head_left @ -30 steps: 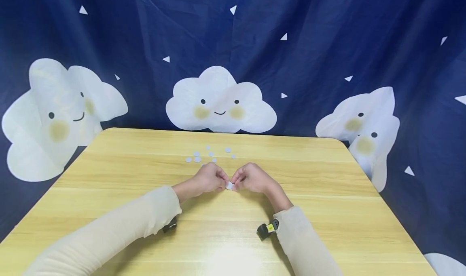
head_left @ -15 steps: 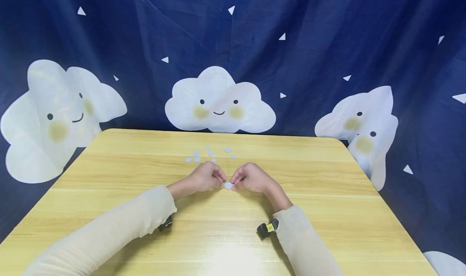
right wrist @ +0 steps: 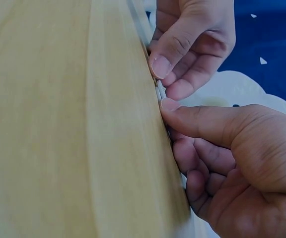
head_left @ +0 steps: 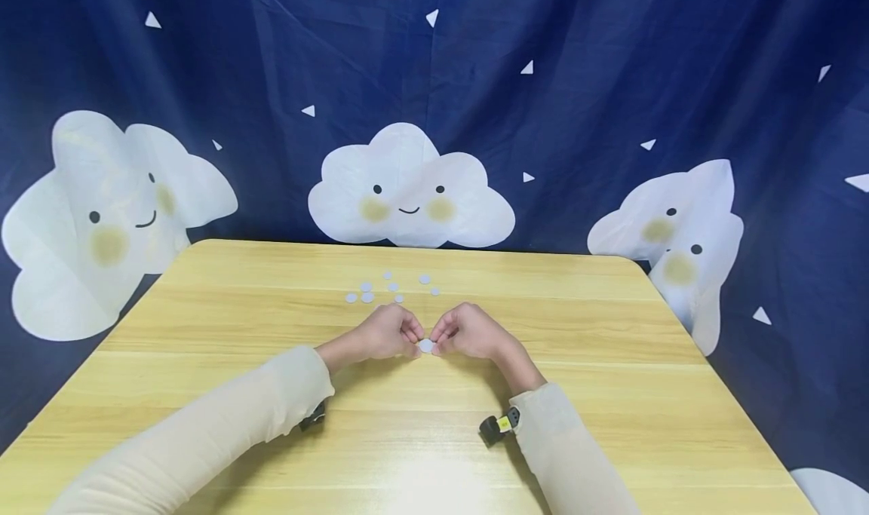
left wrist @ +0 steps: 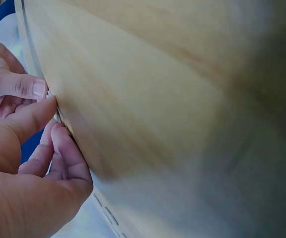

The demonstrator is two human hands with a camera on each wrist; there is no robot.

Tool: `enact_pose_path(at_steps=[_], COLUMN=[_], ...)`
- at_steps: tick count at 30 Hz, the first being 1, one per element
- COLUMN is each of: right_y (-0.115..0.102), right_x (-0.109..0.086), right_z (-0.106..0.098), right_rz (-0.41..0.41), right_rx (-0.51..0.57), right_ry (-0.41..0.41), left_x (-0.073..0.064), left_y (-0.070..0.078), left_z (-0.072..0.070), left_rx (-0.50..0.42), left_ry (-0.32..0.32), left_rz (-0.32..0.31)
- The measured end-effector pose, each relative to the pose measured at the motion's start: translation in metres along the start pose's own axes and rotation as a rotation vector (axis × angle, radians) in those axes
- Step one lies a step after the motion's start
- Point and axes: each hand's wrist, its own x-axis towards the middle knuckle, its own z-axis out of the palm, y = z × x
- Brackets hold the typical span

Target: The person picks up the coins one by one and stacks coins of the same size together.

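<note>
A small round white disc (head_left: 425,345) lies at the middle of the wooden table, between both hands in the head view. My left hand (head_left: 387,332) pinches its left edge with curled fingers and thumb. On the opposite edge, my right hand (head_left: 470,332) does the same. In the right wrist view the white edge (right wrist: 160,90) looks layered, like thin discs one on another, close to the tabletop. The left wrist view shows only a sliver of the white disc (left wrist: 58,117) between the fingertips; the rest is hidden by the fingers.
Several more white discs (head_left: 367,298) of differing sizes lie scattered flat behind the hands. The wooden table (head_left: 611,424) reaches to a dark blue curtain (head_left: 577,108) printed with clouds. A black wrist camera (head_left: 498,427) hangs at the right cuff.
My left hand drew slightly left, baring more of the disc, then came back right to its edge. The right hand stays nearly still. The scattered discs have not moved.
</note>
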Motion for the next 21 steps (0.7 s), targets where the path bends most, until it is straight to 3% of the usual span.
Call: enact_pose_path(at_steps=[8, 21], right_y=[0.0, -0.0017], right_x=[-0.0004, -0.0006], right_z=[-0.0009, -0.0013], right_rz=[-0.008, -0.014], right_rx=[-0.008, 0.018], right_ry=[-0.002, -0.01], left_x=[-0.0023, -0.0002], left_y=[0.0033, 0.0035], left_z=[0.0023, 0.0071], left_rx=[-0.038, -0.035], left_ry=[-0.002, 0.029], left_rz=[-0.056, -0.061])
